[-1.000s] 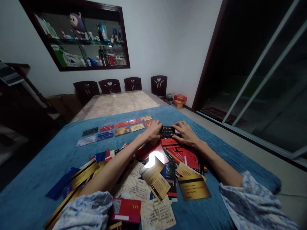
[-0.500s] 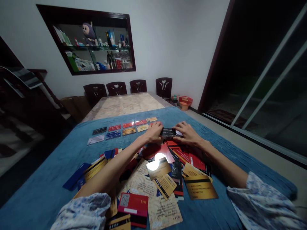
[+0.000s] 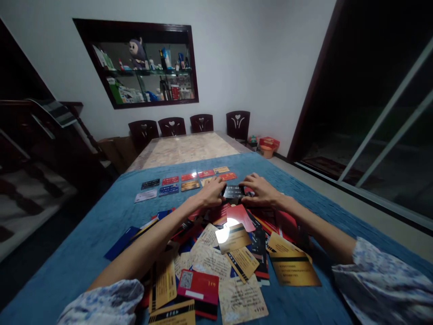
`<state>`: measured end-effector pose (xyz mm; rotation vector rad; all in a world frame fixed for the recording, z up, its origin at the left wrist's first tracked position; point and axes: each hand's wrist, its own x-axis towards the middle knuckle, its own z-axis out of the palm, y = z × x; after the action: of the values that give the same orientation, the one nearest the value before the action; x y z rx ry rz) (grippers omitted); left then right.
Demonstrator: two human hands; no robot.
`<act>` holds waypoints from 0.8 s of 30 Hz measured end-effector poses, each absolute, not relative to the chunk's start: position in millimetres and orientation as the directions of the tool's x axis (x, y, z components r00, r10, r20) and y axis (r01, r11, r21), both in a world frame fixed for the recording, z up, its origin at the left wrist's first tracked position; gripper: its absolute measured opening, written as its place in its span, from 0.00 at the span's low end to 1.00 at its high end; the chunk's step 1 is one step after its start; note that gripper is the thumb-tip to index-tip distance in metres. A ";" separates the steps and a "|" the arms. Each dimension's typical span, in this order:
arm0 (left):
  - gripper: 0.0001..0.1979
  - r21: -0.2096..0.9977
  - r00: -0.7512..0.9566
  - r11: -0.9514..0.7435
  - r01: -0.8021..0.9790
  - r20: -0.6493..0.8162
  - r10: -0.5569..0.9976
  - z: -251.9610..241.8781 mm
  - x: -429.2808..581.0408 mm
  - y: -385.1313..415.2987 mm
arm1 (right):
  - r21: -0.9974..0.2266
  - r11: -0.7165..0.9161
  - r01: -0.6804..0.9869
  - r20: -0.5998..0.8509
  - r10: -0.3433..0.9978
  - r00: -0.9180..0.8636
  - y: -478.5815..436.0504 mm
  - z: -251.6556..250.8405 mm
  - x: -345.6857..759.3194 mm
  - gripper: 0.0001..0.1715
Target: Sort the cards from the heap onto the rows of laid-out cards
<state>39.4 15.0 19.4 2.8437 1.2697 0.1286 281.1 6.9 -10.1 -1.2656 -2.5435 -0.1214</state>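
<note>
Over the blue cloth (image 3: 86, 234), at the far edge of the card pile (image 3: 209, 259), my left hand (image 3: 210, 192) pinches and my right hand (image 3: 260, 192) flanks the black card (image 3: 234, 192); whether the right grips, I cannot tell. I advise light edge pressure, face uncovered.

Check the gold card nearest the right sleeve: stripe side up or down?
Up: the gold card shows its dark stripe near the far edge.
</note>
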 end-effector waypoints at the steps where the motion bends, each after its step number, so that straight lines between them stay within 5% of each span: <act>1: 0.17 0.055 0.662 -0.665 0.745 0.066 0.747 18.9 35.2 14.3 | -0.054 0.612 0.789 0.291 0.766 -0.574 7.9 -9.8 276.3 0.29; 24: 0.27 0.071 0.474 -0.474 0.877 0.021 0.880 17.9 -69.8 6.7 | -0.034 0.707 0.707 0.184 0.699 -0.691 41.1 -5.4 157.0 0.29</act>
<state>-69.8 6.7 17.9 2.6537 1.5831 0.0852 157.0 41.1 -5.4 -1.1358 -2.7298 -0.0583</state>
